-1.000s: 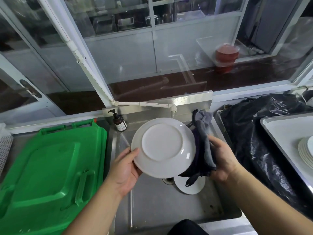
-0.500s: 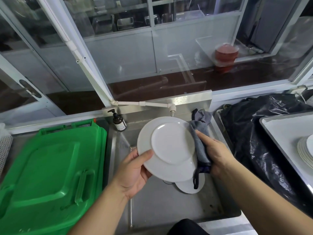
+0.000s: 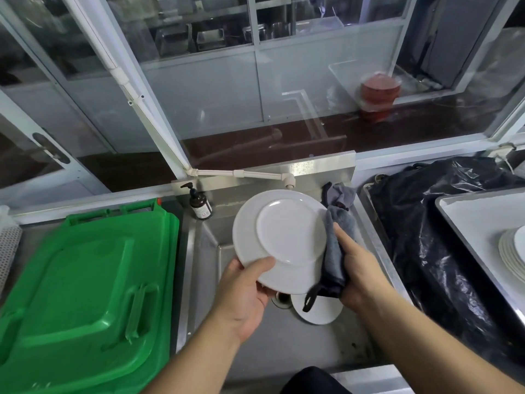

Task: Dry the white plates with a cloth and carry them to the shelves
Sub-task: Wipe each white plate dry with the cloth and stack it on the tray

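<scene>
Over a steel sink [image 3: 255, 351], the left hand [image 3: 244, 294] grips a white plate [image 3: 281, 240] by its lower rim, underside up. The right hand [image 3: 359, 274] clutches a grey cloth [image 3: 336, 245] against the plate's right edge. Another plate [image 3: 321, 311] lies in the sink just below both hands.

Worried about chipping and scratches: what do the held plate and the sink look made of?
Plate: probably glazed ceramic, given its smooth white gloss and raised foot ring. Sink: looks like stainless steel, with a dull grey brushed metal sheen.

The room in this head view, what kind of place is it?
Probably a dishwashing area of a commercial kitchen: a steel sink, a stack of white plates on a tray, and metal containers behind glass.
</scene>
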`<state>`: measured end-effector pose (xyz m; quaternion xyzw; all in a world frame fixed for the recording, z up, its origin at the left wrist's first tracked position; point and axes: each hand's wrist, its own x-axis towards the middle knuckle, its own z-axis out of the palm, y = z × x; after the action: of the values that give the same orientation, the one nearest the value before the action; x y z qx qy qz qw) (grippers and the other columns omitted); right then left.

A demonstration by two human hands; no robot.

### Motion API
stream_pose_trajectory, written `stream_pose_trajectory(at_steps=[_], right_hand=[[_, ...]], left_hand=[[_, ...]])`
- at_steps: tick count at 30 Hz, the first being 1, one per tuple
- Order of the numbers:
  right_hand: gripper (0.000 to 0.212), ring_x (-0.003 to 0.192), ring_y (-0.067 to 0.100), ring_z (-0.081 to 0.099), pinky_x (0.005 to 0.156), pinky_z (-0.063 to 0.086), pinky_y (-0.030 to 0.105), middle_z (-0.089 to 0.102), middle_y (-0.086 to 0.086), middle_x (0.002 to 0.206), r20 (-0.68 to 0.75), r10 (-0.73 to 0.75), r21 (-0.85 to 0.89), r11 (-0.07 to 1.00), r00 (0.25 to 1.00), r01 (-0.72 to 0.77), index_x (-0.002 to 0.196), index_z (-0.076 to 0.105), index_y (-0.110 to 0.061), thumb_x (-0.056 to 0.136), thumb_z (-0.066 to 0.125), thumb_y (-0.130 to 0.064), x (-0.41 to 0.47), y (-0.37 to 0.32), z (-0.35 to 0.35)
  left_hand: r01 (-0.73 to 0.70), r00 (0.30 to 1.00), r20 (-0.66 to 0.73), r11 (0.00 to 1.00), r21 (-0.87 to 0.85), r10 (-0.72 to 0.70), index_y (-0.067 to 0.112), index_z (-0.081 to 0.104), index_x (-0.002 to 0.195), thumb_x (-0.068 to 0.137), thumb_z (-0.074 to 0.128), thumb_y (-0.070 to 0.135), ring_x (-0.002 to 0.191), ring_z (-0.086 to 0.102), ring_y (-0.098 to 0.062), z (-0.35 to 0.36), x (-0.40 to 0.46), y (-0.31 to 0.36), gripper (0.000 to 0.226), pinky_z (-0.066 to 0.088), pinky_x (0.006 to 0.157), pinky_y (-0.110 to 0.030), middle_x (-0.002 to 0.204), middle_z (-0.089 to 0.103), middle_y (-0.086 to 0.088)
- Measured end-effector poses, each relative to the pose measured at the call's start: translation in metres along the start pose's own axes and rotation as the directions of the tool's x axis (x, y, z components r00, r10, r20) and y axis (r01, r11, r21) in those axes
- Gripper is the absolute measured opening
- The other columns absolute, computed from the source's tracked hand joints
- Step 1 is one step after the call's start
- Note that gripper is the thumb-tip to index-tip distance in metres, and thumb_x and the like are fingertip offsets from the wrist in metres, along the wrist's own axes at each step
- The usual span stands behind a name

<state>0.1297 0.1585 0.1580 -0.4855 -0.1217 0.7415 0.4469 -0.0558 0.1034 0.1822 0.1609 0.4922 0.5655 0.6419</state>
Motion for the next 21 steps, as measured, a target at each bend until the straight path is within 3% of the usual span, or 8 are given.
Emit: stream_pose_trajectory(at_steps=[4, 8, 10, 16, 18, 20, 21], right_hand=[[0.063, 0.12, 0.043, 0.069, 0.097, 0.056, 0.066, 0.071, 0.022, 0.132, 0.127, 0.032, -0.081, 0.996, 0.991, -0.022, 0.128, 0.075, -0.006, 0.081, 0.085, -0.048, 0.01, -0.018, -0.013], [0.061, 0.11, 0.038, 0.073, 0.092, 0.061, 0.053, 0.072, 0.022, 0.131, 0.176, 0.067, -0.112, 0.993, 0.982, -0.047, 0.127, 0.075, -0.005, 0.082, 0.084, -0.045, 0.015, -0.028, -0.014], [0.06, 0.106, 0.037, 0.075, 0.088, 0.062, 0.054, 0.074, 0.02, 0.128, 0.148, 0.069, -0.073, 0.996, 0.987, -0.058, 0.124, 0.077, -0.006, 0.079, 0.088, -0.044, 0.018, -0.027, -0.011], [0.063, 0.116, 0.042, 0.072, 0.102, 0.052, 0.07, 0.075, 0.016, 0.126, 0.057, 0.091, 0.043, 0.995, 0.994, -0.093, 0.125, 0.077, -0.01, 0.08, 0.087, -0.052, 0.014, -0.007, 0.0], [0.066, 0.1, 0.039, 0.077, 0.086, 0.059, 0.07, 0.079, 0.015, 0.115, -0.01, 0.078, 0.096, 0.992, 0.997, -0.077, 0.127, 0.075, -0.01, 0.078, 0.087, -0.053, 0.011, 0.004, 0.007], [0.071, 0.061, 0.029, 0.075, 0.05, 0.062, 0.049, 0.077, 0.01, 0.088, -0.051, 0.061, 0.154, 0.987, 0.997, -0.052, 0.13, 0.072, -0.007, 0.078, 0.085, -0.054, 0.01, 0.014, 0.012], [0.072, 0.05, 0.024, 0.069, 0.042, 0.057, 0.039, 0.073, 0.009, 0.081, -0.079, 0.057, 0.161, 0.986, 0.995, -0.043, 0.13, 0.071, -0.006, 0.078, 0.085, -0.053, 0.01, 0.017, 0.011]], left_hand=[[0.049, 0.998, 0.047, 0.998, 0.026, -0.05, 0.012, 0.07, 0.129, 0.08, 0.074, 0.018, 0.11, 0.071, -0.033, -0.018, 0.011, 0.032, 0.05, 0.061, 0.085, -0.043, 0.125, 0.074, -0.021], [0.044, 0.988, 0.146, 0.996, 0.074, -0.054, 0.014, 0.082, 0.111, 0.088, 0.072, 0.012, 0.094, 0.077, -0.026, -0.027, 0.017, 0.051, 0.025, 0.066, 0.07, -0.037, 0.112, 0.078, -0.017], [0.054, 0.986, 0.155, 0.997, 0.051, -0.062, 0.016, 0.082, 0.111, 0.088, 0.066, 0.013, 0.093, 0.078, -0.024, -0.026, 0.016, 0.048, 0.028, 0.065, 0.065, -0.034, 0.11, 0.079, -0.015], [-0.009, 0.996, 0.084, 0.999, -0.035, 0.012, 0.018, 0.083, 0.108, 0.083, 0.068, 0.012, 0.095, 0.078, -0.022, -0.015, 0.007, 0.03, 0.03, 0.064, 0.066, -0.033, 0.113, 0.079, -0.013], [-0.037, 0.998, 0.052, 0.997, -0.063, 0.04, 0.016, 0.079, 0.113, 0.087, 0.065, 0.011, 0.098, 0.078, -0.022, -0.004, 0.004, 0.018, 0.03, 0.064, 0.068, -0.035, 0.116, 0.079, -0.012], [-0.056, 0.998, 0.015, 0.995, -0.086, 0.057, 0.015, 0.074, 0.118, 0.092, 0.062, 0.008, 0.101, 0.078, -0.025, 0.003, 0.0, 0.005, 0.03, 0.065, 0.071, -0.037, 0.119, 0.078, -0.012], [-0.053, 0.999, 0.007, 0.994, -0.093, 0.054, 0.014, 0.072, 0.12, 0.092, 0.062, 0.007, 0.101, 0.078, -0.026, 0.004, -0.001, 0.002, 0.03, 0.065, 0.073, -0.038, 0.12, 0.078, -0.012]])
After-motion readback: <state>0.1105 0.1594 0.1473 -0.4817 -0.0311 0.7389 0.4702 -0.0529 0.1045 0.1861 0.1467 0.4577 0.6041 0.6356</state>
